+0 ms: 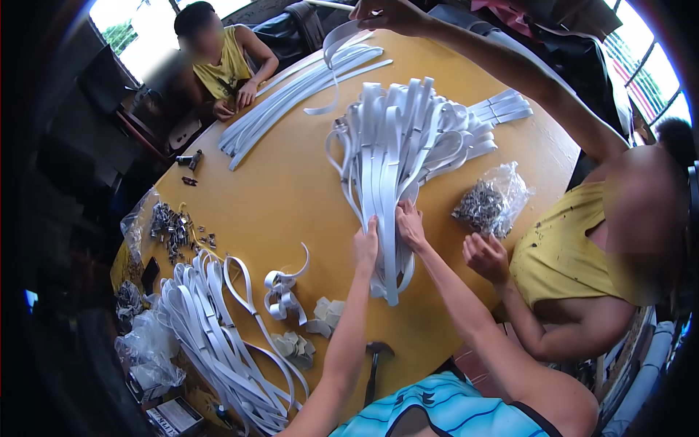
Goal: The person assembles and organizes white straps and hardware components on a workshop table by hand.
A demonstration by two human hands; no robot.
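A thick bundle of white straps (pixel 378 167) lies across the middle of the table, looped and folded, with small metal clips on some straps. My left hand (pixel 366 246) is closed round the near left side of the bundle, thumb upward. On the opposite side, my right hand (pixel 411 226) grips the straps with curled fingers, some of them hidden behind the strap edges. The near ends of the bundle hang together just below my hands. To the right of my right hand sits a clear plastic bag of metal clips (pixel 480 207).
More white straps (pixel 218 342) heap at the lower left, near loose metal clips (pixel 175 229). A hammer (pixel 375 364) lies close to me, by white scraps (pixel 295 348). Long straps (pixel 291 102) stretch across the far side. A co-worker's arm (pixel 502 62) reaches over from the right; another person sits opposite.
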